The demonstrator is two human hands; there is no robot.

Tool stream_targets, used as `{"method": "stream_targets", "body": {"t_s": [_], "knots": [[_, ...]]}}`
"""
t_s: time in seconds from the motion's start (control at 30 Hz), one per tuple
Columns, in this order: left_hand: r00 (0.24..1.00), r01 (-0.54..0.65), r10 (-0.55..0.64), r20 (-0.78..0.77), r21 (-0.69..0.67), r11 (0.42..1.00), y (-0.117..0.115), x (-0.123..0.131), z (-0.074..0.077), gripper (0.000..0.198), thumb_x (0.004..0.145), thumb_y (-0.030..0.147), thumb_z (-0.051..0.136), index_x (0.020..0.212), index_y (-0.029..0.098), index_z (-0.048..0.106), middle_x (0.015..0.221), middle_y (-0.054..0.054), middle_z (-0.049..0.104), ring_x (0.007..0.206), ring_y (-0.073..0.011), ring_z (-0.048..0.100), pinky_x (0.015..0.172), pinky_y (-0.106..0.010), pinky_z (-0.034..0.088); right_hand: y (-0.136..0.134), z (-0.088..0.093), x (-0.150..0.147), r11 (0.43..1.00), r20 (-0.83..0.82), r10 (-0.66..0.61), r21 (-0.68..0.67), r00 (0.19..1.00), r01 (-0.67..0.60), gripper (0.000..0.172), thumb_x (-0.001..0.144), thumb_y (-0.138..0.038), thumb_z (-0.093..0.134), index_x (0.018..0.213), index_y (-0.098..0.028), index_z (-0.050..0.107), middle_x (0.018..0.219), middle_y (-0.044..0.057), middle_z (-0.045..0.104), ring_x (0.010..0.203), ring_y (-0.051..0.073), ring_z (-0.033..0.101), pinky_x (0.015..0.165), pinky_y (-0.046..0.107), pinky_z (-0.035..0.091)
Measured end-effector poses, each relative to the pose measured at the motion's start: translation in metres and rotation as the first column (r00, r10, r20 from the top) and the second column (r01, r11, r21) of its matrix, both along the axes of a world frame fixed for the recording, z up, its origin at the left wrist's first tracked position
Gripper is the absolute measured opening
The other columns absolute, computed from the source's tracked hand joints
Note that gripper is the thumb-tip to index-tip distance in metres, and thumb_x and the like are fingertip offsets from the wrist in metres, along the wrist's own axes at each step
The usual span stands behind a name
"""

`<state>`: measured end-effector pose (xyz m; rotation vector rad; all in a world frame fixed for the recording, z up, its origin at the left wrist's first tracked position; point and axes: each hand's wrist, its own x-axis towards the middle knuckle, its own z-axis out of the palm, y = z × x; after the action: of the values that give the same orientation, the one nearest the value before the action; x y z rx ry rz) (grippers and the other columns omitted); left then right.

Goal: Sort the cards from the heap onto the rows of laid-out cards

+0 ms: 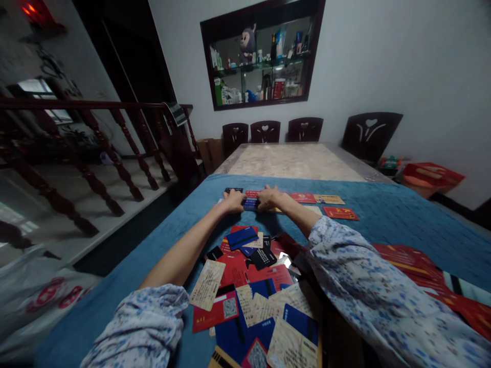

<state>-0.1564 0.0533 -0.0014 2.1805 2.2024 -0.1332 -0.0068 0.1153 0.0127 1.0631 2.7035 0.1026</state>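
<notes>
A dark blue card lies at the far side of the blue cloth, between my two hands. My left hand has its curled fingers at the card's left edge. At its right edge are the bent fingers of my right hand. Just beyond is a red card, partly covered by my fingers. A black card sits behind my left hand. To the right of my right hand lie a red card, a yellow card and another red card. Nearer me is a loose pile of mixed cards.
The blue cloth covers the near part of a long table. Red packets lie at the right. A white plastic bag is at the lower left, beside a wooden railing. Dark chairs stand at the far end.
</notes>
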Motion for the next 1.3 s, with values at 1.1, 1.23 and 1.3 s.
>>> {"method": "stream_targets", "body": {"t_s": [1.1, 1.23, 1.3], "knots": [[0.97, 0.041, -0.104, 0.221, 0.274, 0.961, -0.12, -0.004, -0.015, 0.029, 0.087, 0.019, 0.059, 0.113, 0.021, 0.071, 0.124, -0.01, 0.064, 0.122, -0.0307, 0.046, 0.1, -0.05, 0.032, -0.065, -0.022, 0.054, 0.939, -0.479, 0.338, 0.114, 0.81, -0.325, 0.034, 0.083, -0.033, 0.061, 0.113, -0.023, 0.072, 0.117, 0.011, 0.068, 0.115, 0.033, 0.042, 0.093, 0.047, 0.034], [0.962, 0.032, -0.105, 0.253, 0.279, 0.96, -0.137, -0.003, -0.017, 0.027, 0.088, 0.023, 0.058, 0.111, 0.022, 0.072, 0.122, -0.009, 0.067, 0.119, -0.0298, 0.048, 0.1, -0.05, 0.033, -0.07, -0.031, 0.056, 0.914, -0.535, 0.384, 0.105, 0.752, -0.392, 0.031, 0.085, -0.036, 0.061, 0.11, -0.023, 0.073, 0.114, 0.01, 0.069, 0.113, 0.031, 0.044, 0.095, 0.047, 0.034], [0.955, 0.025, -0.105, 0.276, 0.277, 0.96, -0.144, -0.003, -0.019, 0.027, 0.089, 0.025, 0.057, 0.11, 0.022, 0.072, 0.12, -0.009, 0.068, 0.117, -0.029, 0.05, 0.1, -0.049, 0.033, -0.072, -0.035, 0.056, 0.906, -0.547, 0.394, 0.096, 0.739, -0.412, 0.031, 0.084, -0.034, 0.061, 0.11, -0.022, 0.073, 0.114, 0.01, 0.069, 0.113, 0.03, 0.044, 0.096, 0.047, 0.033]]}}
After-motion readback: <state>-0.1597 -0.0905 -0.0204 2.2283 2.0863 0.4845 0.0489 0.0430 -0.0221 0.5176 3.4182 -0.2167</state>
